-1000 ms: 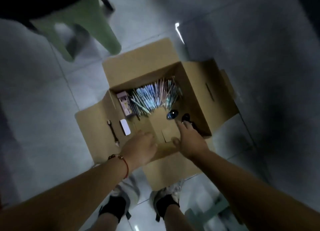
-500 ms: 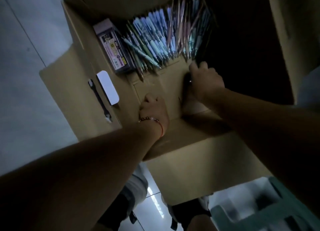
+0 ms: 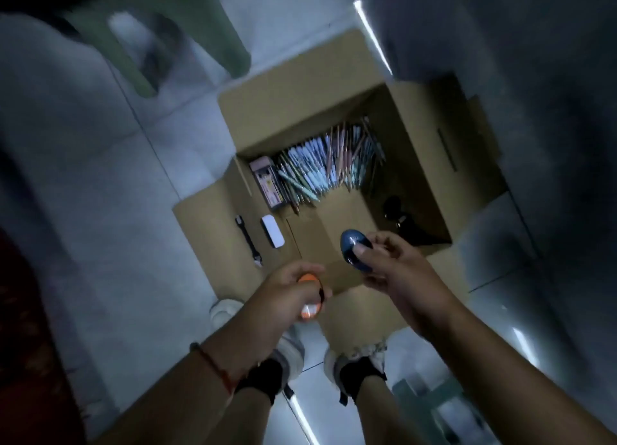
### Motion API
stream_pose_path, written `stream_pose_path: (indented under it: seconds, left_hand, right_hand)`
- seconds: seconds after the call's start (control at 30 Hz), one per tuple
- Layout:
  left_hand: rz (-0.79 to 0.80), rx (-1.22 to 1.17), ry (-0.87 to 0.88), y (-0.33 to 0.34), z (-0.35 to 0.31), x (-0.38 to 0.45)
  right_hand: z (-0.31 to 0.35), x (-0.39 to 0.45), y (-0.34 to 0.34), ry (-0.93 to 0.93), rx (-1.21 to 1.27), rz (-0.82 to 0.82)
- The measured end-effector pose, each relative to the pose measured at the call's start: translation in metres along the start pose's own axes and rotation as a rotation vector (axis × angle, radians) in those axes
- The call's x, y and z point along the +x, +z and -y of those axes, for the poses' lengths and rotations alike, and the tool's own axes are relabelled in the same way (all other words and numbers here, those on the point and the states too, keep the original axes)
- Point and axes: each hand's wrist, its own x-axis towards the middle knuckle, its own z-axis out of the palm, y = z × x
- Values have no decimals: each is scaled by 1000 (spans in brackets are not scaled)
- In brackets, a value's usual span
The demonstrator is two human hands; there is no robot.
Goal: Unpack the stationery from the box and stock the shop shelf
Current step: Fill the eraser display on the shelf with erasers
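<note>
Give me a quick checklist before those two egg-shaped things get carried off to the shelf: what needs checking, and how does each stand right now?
1. Left hand has a firm grip on the orange item: ok, fingers curl round it.
2. Right hand holds the blue item: ok, pinched by thumb and fingers.
3. Both items lifted above the cardboard box: ok.
4. Box emptied: not ok, pens and a pink pack remain.
5. Shelf within reach: cannot tell, not in view.

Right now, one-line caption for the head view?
Left hand holds an orange item, right hand a blue one, above the open box.
</note>
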Motion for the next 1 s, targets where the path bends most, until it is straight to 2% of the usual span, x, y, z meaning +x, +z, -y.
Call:
stream_pose_path:
  seconds: [0.13, 0.3, 0.4, 0.53, 0.67, 0.77, 0.83, 1.0]
  left_hand:
    - [62, -126, 152, -11, -70, -153]
    - [51, 33, 415, -26, -150, -362]
    - [-22, 51, 552, -36, -172, -470]
    - [-180, -44, 737, -38, -173, -575]
    - [-350, -211, 867, -22, -150, -638]
    - [-439, -385, 912, -9, -127, -663]
    - [-436, -580, 923, -4, -111, -676]
    - [-298, -1176, 931, -5, -59, -717]
  right_hand:
    - [87, -149, 15, -57, -12, 135]
    - [197, -353, 65, -287, -140, 240]
    - [240, -450, 91, -421, -181, 289]
    - [263, -536, 116, -560, -156, 379]
    - [274, -591, 134, -619, -154, 444]
    - [279, -614, 144, -627, -250, 566]
    - [279, -624, 150, -598, -300, 643]
    - [267, -644, 167, -527, -295, 733]
